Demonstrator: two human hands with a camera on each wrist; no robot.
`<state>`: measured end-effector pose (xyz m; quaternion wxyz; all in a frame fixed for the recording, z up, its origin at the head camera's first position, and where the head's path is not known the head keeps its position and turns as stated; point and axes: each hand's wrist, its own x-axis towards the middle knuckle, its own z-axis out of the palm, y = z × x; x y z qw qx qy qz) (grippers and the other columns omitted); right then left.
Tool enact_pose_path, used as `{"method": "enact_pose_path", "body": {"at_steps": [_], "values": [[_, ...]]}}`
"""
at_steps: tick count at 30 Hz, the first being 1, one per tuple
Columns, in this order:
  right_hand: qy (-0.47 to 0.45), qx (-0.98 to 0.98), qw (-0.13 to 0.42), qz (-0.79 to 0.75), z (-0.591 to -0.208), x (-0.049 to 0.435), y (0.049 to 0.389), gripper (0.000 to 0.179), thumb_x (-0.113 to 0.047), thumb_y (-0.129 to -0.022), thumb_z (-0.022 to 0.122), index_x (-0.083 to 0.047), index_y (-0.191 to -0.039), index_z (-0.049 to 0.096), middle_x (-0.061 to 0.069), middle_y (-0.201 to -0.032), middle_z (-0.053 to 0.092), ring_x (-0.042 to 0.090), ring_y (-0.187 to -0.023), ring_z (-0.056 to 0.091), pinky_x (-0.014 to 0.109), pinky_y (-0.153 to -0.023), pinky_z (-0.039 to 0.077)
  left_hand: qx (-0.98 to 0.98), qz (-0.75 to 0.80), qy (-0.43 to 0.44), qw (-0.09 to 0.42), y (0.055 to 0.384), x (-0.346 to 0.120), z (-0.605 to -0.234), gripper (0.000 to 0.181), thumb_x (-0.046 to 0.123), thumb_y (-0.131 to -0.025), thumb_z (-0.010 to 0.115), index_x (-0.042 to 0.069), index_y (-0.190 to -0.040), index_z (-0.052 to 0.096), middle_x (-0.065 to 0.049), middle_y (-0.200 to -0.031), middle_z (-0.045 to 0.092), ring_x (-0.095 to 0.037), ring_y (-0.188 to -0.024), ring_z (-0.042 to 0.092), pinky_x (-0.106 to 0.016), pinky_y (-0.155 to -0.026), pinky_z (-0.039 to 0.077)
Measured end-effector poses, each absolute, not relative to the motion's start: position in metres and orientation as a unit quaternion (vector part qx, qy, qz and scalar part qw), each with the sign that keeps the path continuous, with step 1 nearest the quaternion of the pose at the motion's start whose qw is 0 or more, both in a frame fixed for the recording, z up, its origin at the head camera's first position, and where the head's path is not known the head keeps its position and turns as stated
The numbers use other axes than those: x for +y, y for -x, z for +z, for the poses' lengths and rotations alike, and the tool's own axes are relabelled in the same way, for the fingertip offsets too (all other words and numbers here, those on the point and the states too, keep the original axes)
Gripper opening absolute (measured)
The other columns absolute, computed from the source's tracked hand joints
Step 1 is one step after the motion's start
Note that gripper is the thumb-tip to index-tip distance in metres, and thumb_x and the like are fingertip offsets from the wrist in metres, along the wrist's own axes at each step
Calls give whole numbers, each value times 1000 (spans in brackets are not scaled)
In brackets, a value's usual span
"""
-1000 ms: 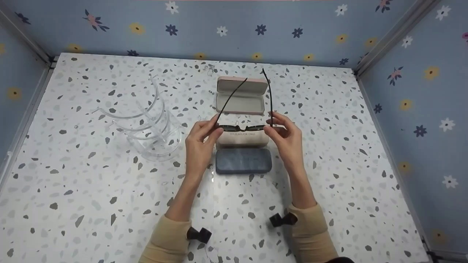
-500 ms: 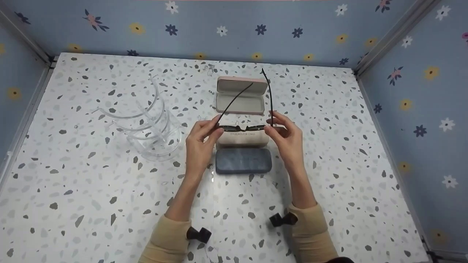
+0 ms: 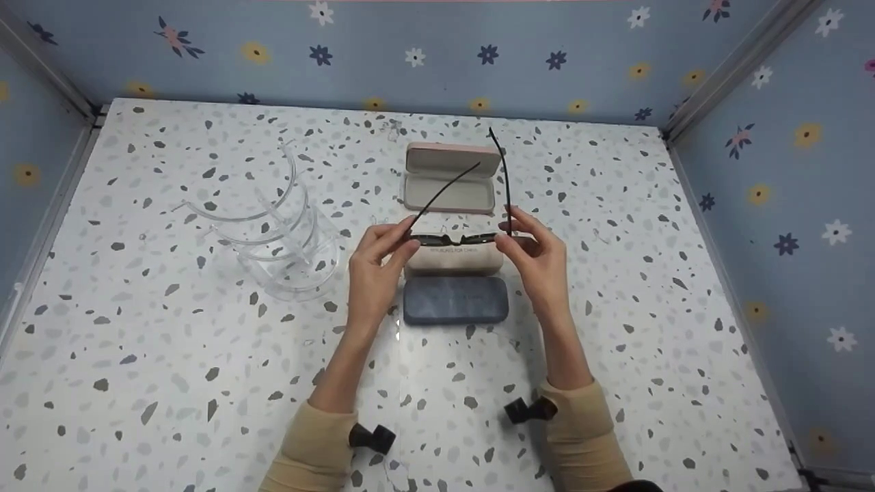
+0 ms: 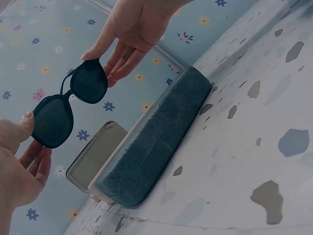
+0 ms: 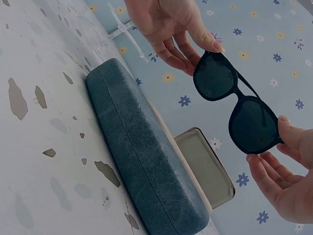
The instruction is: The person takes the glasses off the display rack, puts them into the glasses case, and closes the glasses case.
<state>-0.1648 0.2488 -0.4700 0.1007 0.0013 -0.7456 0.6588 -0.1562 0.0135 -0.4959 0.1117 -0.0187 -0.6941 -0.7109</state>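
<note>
A pair of black sunglasses with dark lenses is held up above the cream glasses case. My left hand pinches the left end of the frame between thumb and fingers, by the hinge. At the opposite end my right hand grips the frame the same way. Both temples point away from me; the left one slants inward, the right one stands nearly straight. In the left wrist view, the sunglasses hang apart from the blue glasses case. That blue case is closed.
Farthest back lies a pink glasses case, lid raised, with a pale lining. To the left stands a clear tiered display rack with curved arms. Flower-patterned panels border the speckled tabletop at the back and sides.
The left temple of the sunglasses has swung inward, its tip moving right and toward me. Both hands keep their hold and have barely moved.
</note>
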Motion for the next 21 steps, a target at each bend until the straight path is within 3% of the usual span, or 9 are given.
{"method": "enact_pose_path", "body": {"at_steps": [10,17,21], "values": [[3,-743,100,662,-470,249,165,45,-6,-93,76,-9,-137,67,22,-114,69,16,-90,76,24,-83,62,-700,-706,23,109,157,13,-497,36,19,-90,78,18,-126,75,-8,-114,67,-16,-105,68,-19,-92,55],[4,-739,104,666,-469,248,165,46,-3,-92,75,-7,-137,66,18,-112,71,12,-88,75,25,-83,63,-701,-707,18,94,157,13,-498,36,20,-91,77,19,-126,75,-6,-115,67,-16,-107,69,-29,-94,57],[2,-739,105,666,-470,248,165,46,-3,-92,75,-7,-138,66,18,-112,71,14,-88,75,26,-83,63,-707,-700,21,96,157,13,-498,34,19,-92,77,19,-125,75,-6,-115,67,-16,-106,69,-25,-92,57]]}}
